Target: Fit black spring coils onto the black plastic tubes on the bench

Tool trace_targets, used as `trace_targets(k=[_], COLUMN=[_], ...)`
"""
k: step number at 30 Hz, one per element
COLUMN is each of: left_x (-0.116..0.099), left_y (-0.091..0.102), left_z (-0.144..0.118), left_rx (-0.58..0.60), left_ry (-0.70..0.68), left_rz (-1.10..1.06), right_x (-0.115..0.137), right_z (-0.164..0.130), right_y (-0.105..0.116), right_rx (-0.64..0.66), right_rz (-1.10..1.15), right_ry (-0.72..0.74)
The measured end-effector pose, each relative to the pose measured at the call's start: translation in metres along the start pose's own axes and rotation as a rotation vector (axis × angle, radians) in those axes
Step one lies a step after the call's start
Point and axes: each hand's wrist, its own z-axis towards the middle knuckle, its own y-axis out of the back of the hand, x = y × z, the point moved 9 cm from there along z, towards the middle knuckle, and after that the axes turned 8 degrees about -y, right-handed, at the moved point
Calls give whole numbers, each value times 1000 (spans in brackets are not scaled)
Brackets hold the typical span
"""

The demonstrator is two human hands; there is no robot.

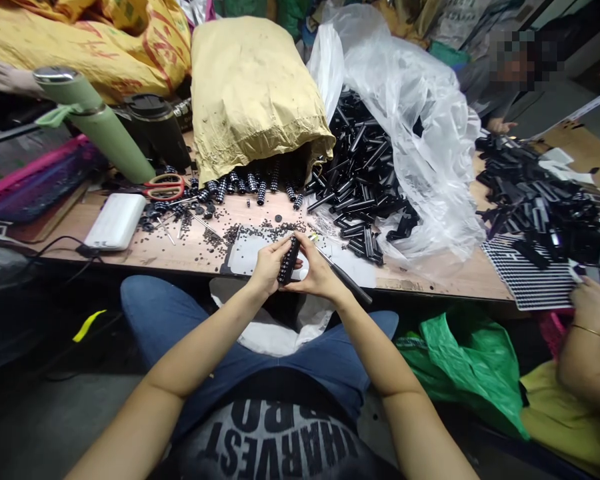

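Both hands meet just off the desk's (190, 257) near edge: the left hand (267, 267) and right hand (317, 273) together grasp a black ribbed plastic part (289, 261), held upright between their fingers above the lap.

Black part (289, 261), green bottle (107, 137), red scissors (166, 188)

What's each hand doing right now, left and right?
Left hand: fingers closed on the black ridged part.
Right hand: fingers closed on the same part, from the other side.
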Motion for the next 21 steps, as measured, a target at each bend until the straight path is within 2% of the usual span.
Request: trace_targets(k=[5,8,10,12,14,17,19,21], left_x=[7,12,4,-10,-12,1,8,12], left_y=[4,9,12,9,0,-5,-6,-7], left_z=[4,11,16,12,4,2,2,1], left_rx=[-4,53,108,160,214,324,439,563], left_ry=[63,39,-148,-463,-729,-890,-955,-1019], left_rz=[29,115,322,677,1056,1419,1533,1622], right_x=[-10,-20,-28,-36,-44,-52,-62,-78], right_z=[2,3,5,6,5,-6,-21,-41], right_y=[-2,-9,-15,-22,-26,-20,3,33], right_rx=[-41,-65,-92,-128,-143,-148,-220,-279], right_rz=[9,-30,-79,-140,-190,-285,-432,-618], right_ry=[-78,-131,-148,-173,-197,-218,-320,-502])
